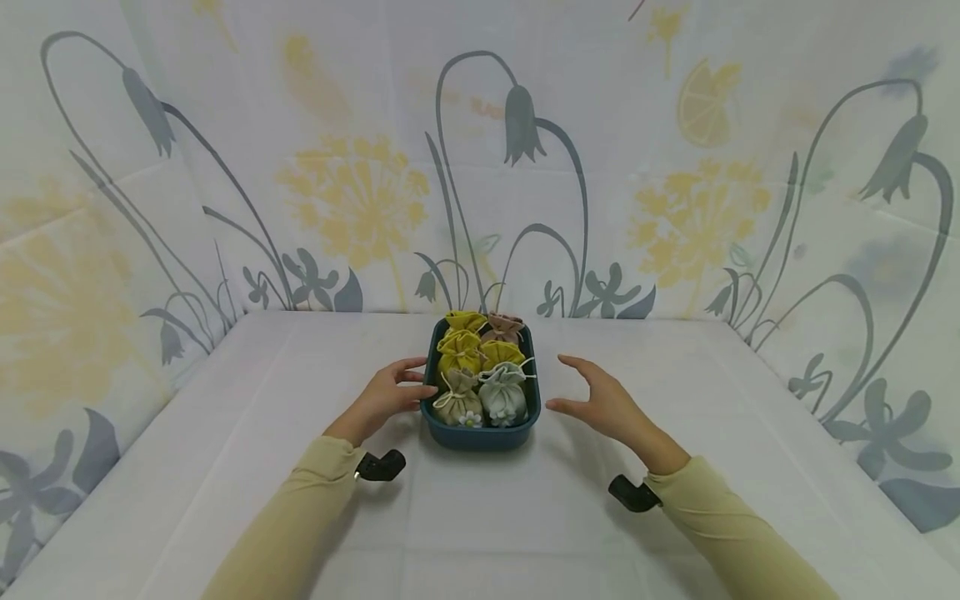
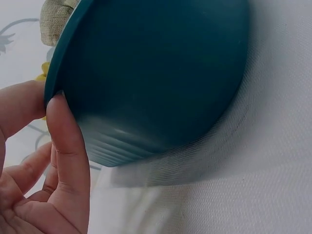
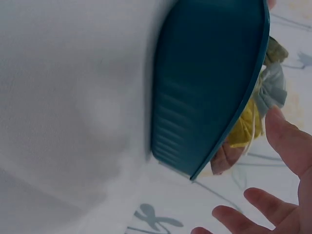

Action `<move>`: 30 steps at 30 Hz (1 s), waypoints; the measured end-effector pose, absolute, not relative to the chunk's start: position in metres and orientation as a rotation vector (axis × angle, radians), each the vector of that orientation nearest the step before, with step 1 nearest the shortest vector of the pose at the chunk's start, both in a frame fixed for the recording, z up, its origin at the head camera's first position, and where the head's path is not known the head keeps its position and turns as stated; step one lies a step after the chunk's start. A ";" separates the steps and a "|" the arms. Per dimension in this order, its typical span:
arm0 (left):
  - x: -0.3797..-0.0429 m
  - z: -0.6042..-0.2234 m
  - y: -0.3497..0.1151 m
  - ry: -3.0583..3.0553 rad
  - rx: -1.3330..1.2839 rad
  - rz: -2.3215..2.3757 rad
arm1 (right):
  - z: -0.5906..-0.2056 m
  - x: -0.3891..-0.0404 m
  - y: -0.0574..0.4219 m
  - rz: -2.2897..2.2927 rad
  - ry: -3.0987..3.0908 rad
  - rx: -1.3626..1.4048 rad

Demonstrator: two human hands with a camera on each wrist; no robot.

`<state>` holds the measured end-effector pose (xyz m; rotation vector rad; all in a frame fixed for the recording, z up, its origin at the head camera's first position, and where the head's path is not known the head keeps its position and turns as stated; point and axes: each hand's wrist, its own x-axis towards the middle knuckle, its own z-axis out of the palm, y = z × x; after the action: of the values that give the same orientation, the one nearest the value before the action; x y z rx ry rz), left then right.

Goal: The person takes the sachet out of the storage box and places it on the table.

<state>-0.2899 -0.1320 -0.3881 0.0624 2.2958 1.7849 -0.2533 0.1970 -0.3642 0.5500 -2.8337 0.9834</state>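
Observation:
A dark teal plastic bin (image 1: 480, 438) stands on the white cloth, filled with small drawstring pouches. Toward the front lie a beige pouch (image 1: 457, 400) and a pale grey-green pouch (image 1: 504, 398), with white flowers at their bottoms. Behind them are several yellow pouches (image 1: 460, 352) and a brownish-pink pouch (image 1: 506, 326). My left hand (image 1: 386, 396) pinches the bin's left rim, thumb over the edge and a finger against the outer wall (image 2: 146, 73). Off the right side, my right hand (image 1: 600, 400) is held apart from the bin, its thumb and fingers spread with nothing between them.
White cloth (image 1: 480, 525) covers the table. A white curtain (image 1: 480, 192) printed with grey and yellow flowers hangs behind and along both sides. Black wrist devices (image 1: 381, 466) sit below each hand at the sleeve cuffs.

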 end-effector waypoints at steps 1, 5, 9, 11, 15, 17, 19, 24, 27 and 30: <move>-0.290 -0.388 -0.132 2.295 0.059 1.785 | -0.364 -0.253 0.195 0.986 -2.834 0.554; -0.289 -0.387 -0.132 2.292 0.062 1.787 | -0.362 -0.254 0.190 0.979 -2.825 0.583; -0.288 -0.387 -0.131 2.269 0.073 1.802 | -0.359 -0.253 0.187 0.974 -2.802 0.611; -0.288 -0.387 -0.131 2.256 0.075 1.808 | -0.357 -0.254 0.185 0.975 -2.799 0.624; -0.288 -0.388 -0.132 2.248 0.069 1.816 | -0.354 -0.255 0.181 0.979 -2.809 0.648; -0.288 -0.388 -0.132 2.255 0.066 1.814 | -0.354 -0.255 0.179 0.983 -2.811 0.665; -0.288 -0.390 -0.132 2.264 0.061 1.811 | -0.353 -0.256 0.176 0.997 -2.807 0.681; -0.288 -0.390 -0.132 2.271 0.060 1.815 | -0.353 -0.256 0.168 1.078 -2.804 0.706; -0.278 -0.376 -0.129 2.261 0.063 1.810 | -0.352 -0.256 0.163 1.126 -2.799 0.722; -0.268 -0.363 -0.126 2.260 0.061 1.798 | -0.352 -0.257 0.160 1.156 -2.791 0.743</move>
<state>-0.2675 -0.1255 -0.3626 0.0607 2.2602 1.7975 -0.2574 0.1596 -0.3517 0.7433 -2.7914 1.1563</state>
